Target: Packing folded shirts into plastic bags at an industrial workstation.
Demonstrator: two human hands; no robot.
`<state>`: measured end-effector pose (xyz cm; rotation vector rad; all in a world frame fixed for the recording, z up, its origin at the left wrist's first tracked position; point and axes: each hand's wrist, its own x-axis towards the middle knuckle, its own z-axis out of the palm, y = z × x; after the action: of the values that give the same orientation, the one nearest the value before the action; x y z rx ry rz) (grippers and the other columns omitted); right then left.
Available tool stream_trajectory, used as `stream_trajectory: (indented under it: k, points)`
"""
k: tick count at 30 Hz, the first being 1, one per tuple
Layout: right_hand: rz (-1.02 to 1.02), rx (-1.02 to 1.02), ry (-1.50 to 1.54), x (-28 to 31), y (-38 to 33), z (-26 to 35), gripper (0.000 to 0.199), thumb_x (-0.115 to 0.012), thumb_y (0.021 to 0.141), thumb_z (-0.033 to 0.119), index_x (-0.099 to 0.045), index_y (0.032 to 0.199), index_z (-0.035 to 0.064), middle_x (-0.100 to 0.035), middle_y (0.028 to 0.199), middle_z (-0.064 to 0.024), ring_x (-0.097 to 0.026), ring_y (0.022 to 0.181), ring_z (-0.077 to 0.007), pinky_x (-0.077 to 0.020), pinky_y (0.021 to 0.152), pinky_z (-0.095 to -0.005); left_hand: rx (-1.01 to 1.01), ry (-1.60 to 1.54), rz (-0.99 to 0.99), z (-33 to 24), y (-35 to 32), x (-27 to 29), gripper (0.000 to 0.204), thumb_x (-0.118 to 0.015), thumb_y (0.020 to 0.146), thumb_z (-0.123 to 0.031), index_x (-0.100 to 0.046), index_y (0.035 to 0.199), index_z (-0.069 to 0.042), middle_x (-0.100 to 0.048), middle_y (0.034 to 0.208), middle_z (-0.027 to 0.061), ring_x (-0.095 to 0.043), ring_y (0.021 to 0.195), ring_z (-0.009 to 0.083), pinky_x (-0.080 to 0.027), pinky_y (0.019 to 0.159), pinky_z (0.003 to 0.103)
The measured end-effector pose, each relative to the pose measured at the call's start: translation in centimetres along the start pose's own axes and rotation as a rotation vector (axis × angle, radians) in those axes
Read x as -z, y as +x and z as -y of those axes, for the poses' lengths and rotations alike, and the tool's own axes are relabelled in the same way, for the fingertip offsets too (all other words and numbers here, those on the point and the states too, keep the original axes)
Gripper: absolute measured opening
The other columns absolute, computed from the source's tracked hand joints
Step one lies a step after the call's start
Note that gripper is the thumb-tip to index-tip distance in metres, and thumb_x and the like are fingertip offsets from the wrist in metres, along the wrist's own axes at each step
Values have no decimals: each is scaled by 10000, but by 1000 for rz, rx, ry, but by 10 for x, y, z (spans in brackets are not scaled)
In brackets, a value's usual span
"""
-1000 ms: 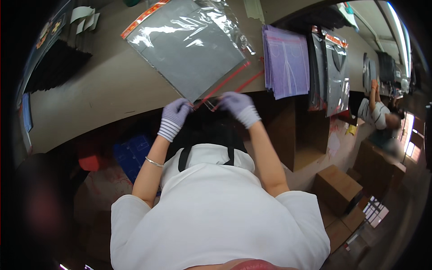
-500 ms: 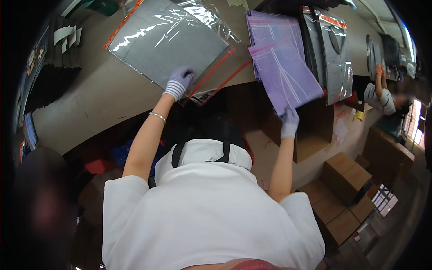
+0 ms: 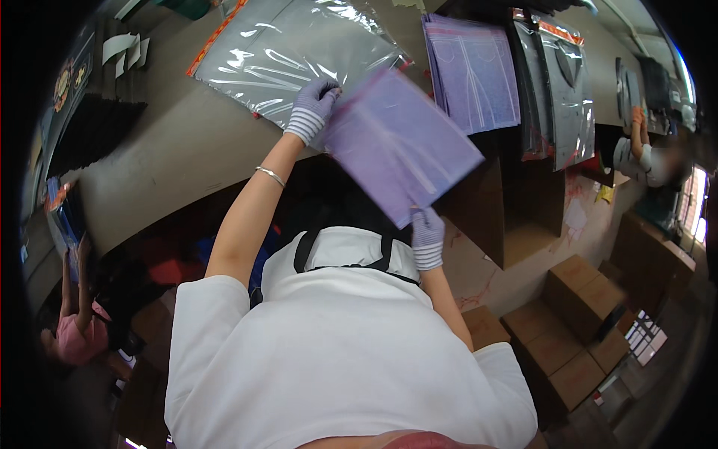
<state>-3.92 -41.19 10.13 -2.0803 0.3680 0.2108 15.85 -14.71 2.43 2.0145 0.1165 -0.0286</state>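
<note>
So the purple packet (image 3: pixel 400 146) is held up in the air between both hands, just above the near edge of the worktop (image 3: pixel 179 150). It's a flat rectangular thing in a clear sleeve, tilted so its long axis runs from upper left down to lower right.

Left hand (image 3: pixel 313 108) is at the packet's upper left corner, gloved fingers curled and pinching that corner. It also sits right over the edge of the big clear bag (image 3: pixel 299 49) with the grey sheet inside and the red strip along one side, which lies flat on the worktop. I can't tell if the hand actually touches that bag or just hovers over it.

Right hand (image 3: pixel 428 238) is at the opposite end, pinching the packet's lower corner from underneath, close to the person's chest.

So the packet spans hand to hand, both grips closed on it, one per end. The left end is the one next to the clear bag, basically overlapping its lower right corner, so the left hand is the nearer one to it.

Off to the right there's a stack of similar purple packets (image 3: pixel 475 71) on the worktop, and more bagged grey items (image 3: pixel 565 90) beyond. Cardboard boxes (image 3: pixel 591 299) sit on the floor below.
</note>
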Motion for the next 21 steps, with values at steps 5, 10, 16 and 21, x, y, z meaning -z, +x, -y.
stream_trajectory:
  k: [5,10,16,21]
  points:
    - [303,-60,280,-28,27,25,281,-501,872,168,-569,1028,-55,-564,826,-23,-472,749,-71,-417,690,-222,-185,-31,-2,-42,-27,23,119,-600,762,-38,-604,871,10,-595,820,83,-564,738,165,-457,694,289]
    - [746,-18,602,-122,144,71,343,-481,868,213,-506,1114,-25,-601,941,-114,-551,867,-173,-422,809,-281,-133,-81,-14,-40,-59,28,130,-609,735,-80,-605,850,-21,-586,818,136,-569,755,267,-462,706,331]
    - [894,377,-755,-132,186,57,282,-543,742,246,-597,977,99,-584,1005,-156,-555,917,-311,-445,801,-389,221,9,-28,42,-88,62,148,-557,788,-128,-606,880,-23,-618,833,129,-594,793,250,-463,718,321]
    - [758,661,-520,-144,134,69,194,-554,737,194,-607,895,95,-608,894,-99,-564,862,-285,-459,753,-371,757,-238,-165,94,-174,88,294,-511,848,-263,-632,803,1,-643,733,98,-575,589,136,-456,569,259]
